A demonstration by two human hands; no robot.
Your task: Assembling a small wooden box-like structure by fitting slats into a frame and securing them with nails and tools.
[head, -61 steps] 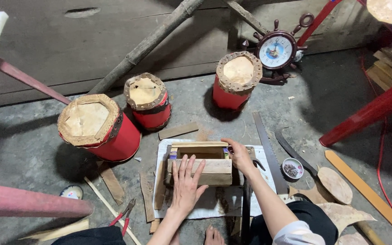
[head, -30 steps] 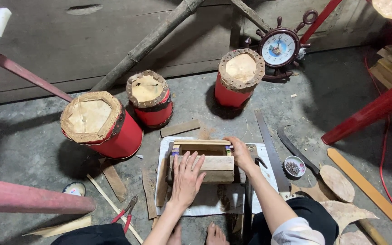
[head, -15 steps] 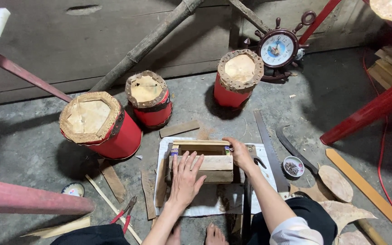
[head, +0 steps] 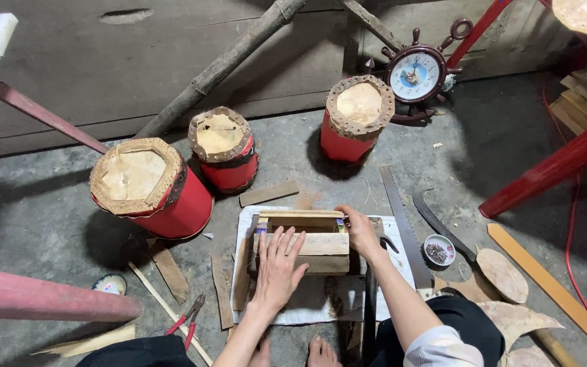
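Box, small, wooden, open-topped, sits on a white sheet on the concrete floor, between the knees. Three red drums stand behind it; a saw lies just right. Left hand lies flat, fingers spread, pressing the box's near plank, gripping nothing. Right hand curls around the box's right end, fingers closed on its edge.
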